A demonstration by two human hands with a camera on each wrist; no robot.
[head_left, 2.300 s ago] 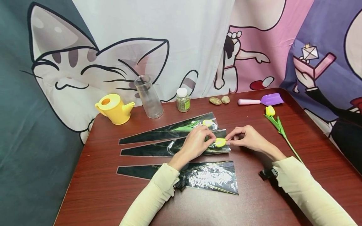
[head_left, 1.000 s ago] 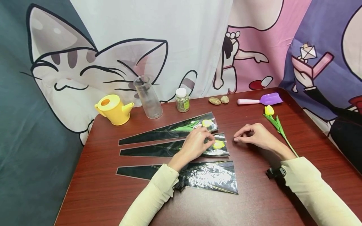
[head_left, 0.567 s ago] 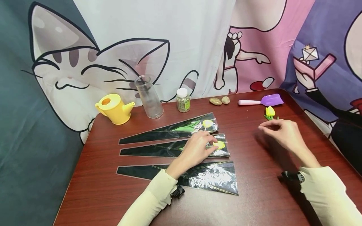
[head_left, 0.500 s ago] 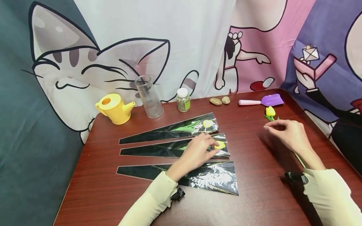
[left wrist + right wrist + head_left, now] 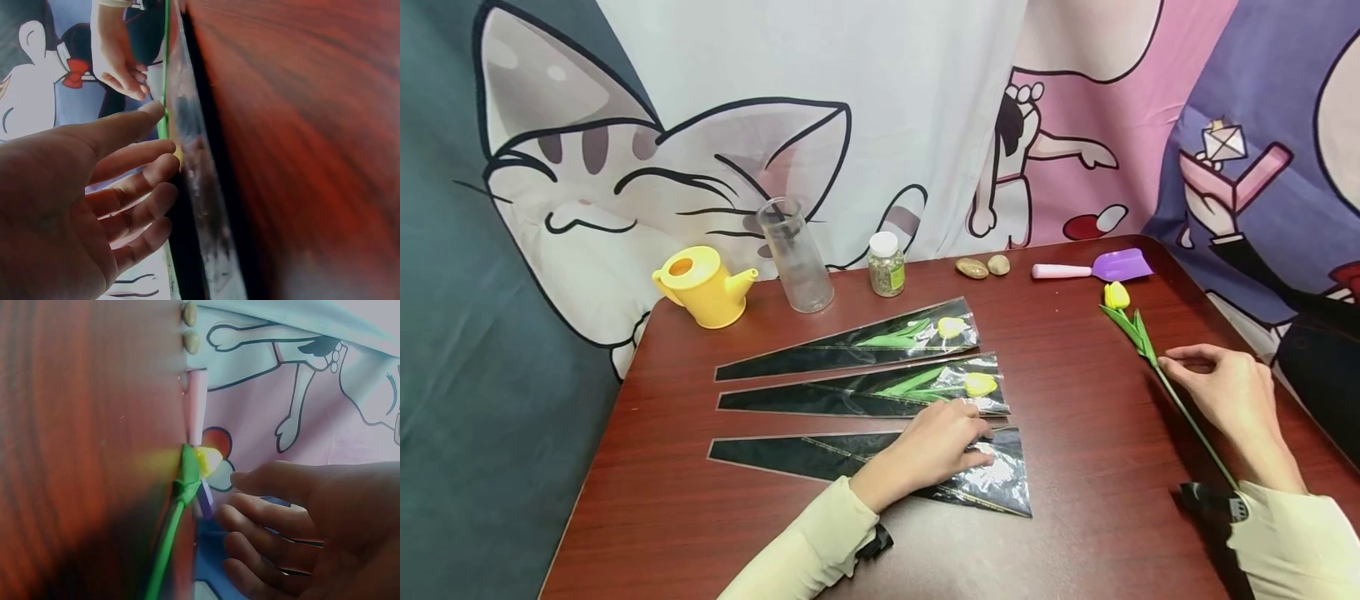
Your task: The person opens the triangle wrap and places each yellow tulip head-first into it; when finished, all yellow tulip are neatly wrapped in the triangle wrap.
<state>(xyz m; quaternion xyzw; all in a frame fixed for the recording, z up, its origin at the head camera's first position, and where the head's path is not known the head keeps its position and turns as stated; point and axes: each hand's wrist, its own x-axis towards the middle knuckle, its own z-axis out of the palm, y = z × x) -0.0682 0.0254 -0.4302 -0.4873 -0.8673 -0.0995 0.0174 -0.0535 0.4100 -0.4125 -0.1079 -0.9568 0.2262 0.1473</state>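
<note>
A loose yellow tulip (image 5: 1177, 400) lies on the right of the table, its green stem toward me. Close by the stem is my right hand (image 5: 1236, 400); in the right wrist view its fingers are spread loosely beside the tulip, holding nothing. My left hand (image 5: 936, 446), fingers loosely bent and holding nothing, is over the wide end of the nearest dark flower sleeve (image 5: 775, 454). That sleeve shows no flower. The middle sleeve (image 5: 820, 396) and the far sleeve (image 5: 805, 354) each have a yellow tulip with green leaves inside.
Along the back stand a yellow watering can (image 5: 707, 292), a clear glass vase (image 5: 801, 267) and a white-lidded jar (image 5: 887, 271). Two stones (image 5: 972, 267) and a purple trowel (image 5: 1120, 265) lie to their right. A printed curtain (image 5: 715, 50) hangs behind the table (image 5: 625, 533).
My right hand has left the middle sleeve's tulip and moved right to the loose tulip's stem. My left hand has moved off the middle sleeve toward me, over the nearest one.
</note>
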